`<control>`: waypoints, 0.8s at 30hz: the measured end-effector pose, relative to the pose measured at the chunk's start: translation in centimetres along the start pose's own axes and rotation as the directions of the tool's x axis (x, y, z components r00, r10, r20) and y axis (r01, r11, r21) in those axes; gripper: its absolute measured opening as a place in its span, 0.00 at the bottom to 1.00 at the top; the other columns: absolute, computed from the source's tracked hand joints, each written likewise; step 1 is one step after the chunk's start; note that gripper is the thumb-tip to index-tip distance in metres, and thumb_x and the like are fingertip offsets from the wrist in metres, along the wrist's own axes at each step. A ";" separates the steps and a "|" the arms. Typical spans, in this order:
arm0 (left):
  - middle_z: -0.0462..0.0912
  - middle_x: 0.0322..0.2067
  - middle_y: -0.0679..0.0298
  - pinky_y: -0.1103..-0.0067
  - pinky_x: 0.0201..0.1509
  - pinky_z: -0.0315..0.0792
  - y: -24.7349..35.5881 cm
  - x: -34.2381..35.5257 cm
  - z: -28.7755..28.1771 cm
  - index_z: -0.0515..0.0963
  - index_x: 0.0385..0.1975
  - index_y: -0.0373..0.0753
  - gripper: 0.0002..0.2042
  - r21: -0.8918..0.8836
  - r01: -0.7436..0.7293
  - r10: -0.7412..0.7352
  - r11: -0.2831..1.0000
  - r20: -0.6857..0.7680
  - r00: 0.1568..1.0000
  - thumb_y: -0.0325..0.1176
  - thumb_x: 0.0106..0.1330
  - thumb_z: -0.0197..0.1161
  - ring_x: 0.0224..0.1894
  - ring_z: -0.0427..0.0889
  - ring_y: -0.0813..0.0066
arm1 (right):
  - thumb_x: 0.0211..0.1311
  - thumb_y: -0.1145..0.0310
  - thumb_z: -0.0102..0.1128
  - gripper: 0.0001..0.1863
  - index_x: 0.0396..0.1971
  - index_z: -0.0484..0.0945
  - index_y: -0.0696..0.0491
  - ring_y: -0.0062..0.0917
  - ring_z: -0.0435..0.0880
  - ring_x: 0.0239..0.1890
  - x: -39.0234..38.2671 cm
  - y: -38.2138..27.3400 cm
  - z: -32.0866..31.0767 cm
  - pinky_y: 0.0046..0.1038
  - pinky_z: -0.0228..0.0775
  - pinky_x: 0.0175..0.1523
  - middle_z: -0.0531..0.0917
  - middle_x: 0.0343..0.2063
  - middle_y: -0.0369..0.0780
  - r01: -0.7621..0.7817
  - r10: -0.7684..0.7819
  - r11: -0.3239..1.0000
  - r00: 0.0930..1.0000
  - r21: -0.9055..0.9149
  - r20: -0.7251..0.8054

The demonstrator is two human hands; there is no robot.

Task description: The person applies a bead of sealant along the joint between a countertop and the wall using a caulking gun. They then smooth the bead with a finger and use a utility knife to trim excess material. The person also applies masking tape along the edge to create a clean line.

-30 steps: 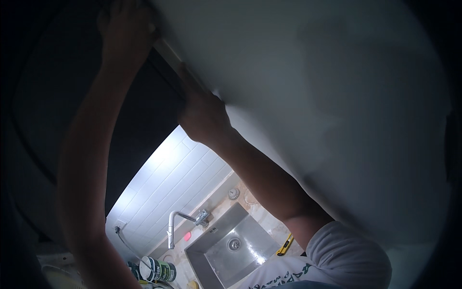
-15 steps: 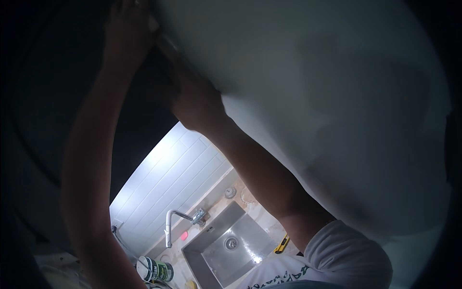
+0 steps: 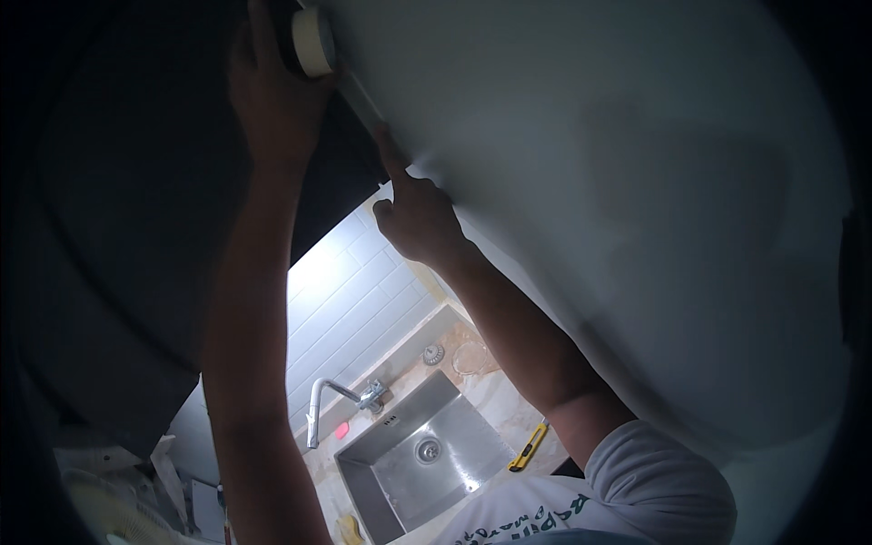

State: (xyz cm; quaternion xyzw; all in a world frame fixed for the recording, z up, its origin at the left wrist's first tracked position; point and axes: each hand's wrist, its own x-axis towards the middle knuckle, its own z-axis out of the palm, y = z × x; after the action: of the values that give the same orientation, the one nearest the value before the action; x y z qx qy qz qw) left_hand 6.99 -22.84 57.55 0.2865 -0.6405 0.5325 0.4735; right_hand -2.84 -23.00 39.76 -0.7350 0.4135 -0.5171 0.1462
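My left hand (image 3: 280, 104) is raised beside the dark panel, its fingers around a cream roll of masking tape (image 3: 313, 43). A pale strip (image 3: 361, 98), apparently tape, runs from near the roll down along the seam between the dark panel (image 3: 341, 168) and the pale wall (image 3: 545, 136). Lower on that seam is my right hand (image 3: 422, 218), holding nothing. Its index finger is stretched out and touches the strip's lower end, the thumb stands apart and the other fingers look curled.
Below is a steel sink (image 3: 427, 454) in a marbled counter, with a chrome faucet (image 3: 368, 398) behind it. A yellow utility knife (image 3: 529, 447) lies at the sink's right. A pink item (image 3: 342, 431) lies by the faucet, and a round drain strainer (image 3: 432, 354) sits farther back. White tiles (image 3: 350, 282) cover the wall.
Both hands have shifted right in the view. The tape roll in my left hand now shows clearly. My right hand has moved down the seam, its index finger now extended.
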 end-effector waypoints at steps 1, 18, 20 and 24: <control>0.74 0.64 0.47 0.56 0.70 0.68 -0.3 -0.4 0.0 0.66 0.72 0.35 0.51 -0.013 -0.069 0.068 0.998 -0.063 0.996 0.42 0.46 0.85 0.67 0.72 0.44 | 0.65 0.68 0.57 0.55 0.82 0.28 0.42 0.47 0.87 0.30 0.0 0.0 0.1 0.47 0.82 0.47 0.83 0.22 0.49 0.014 -0.014 1.000 1.000 0.008 -0.013; 0.88 0.47 0.57 0.67 0.57 0.79 11.6 -25.4 -24.8 0.84 0.51 0.41 0.20 0.035 0.700 -0.459 0.713 0.778 0.429 0.41 0.62 0.78 0.48 0.85 0.58 | 0.66 0.68 0.57 0.14 0.46 0.87 0.56 0.31 0.86 0.48 4.3 12.6 5.0 0.31 0.78 0.52 0.86 0.50 0.45 0.249 -0.298 0.888 0.952 0.386 0.070; 0.89 0.31 0.61 0.73 0.36 0.79 16.9 -32.8 -31.5 0.86 0.51 0.42 0.13 -0.015 0.852 -0.558 0.524 0.749 0.357 0.36 0.69 0.71 0.26 0.84 0.68 | 0.69 0.66 0.55 0.20 0.56 0.85 0.58 0.30 0.85 0.50 6.3 14.6 0.4 0.28 0.77 0.58 0.82 0.58 0.48 0.509 -0.522 0.844 0.852 0.170 0.036; 0.86 0.28 0.53 0.66 0.36 0.76 35.2 -55.7 -56.8 0.86 0.39 0.36 0.16 0.490 0.834 -0.912 -0.252 0.168 -0.374 0.45 0.72 0.66 0.28 0.82 0.62 | 0.76 0.61 0.52 0.22 0.62 0.81 0.55 0.31 0.85 0.51 9.1 21.3 0.6 0.27 0.75 0.61 0.83 0.58 0.44 0.191 -0.191 0.956 0.981 0.222 -0.018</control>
State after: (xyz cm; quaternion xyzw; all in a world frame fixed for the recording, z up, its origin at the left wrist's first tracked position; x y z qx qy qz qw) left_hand 14.96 33.14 -8.54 0.8364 -0.2118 -0.1037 0.4948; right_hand -10.90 -43.11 31.66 -0.7514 0.2798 -0.5705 0.1777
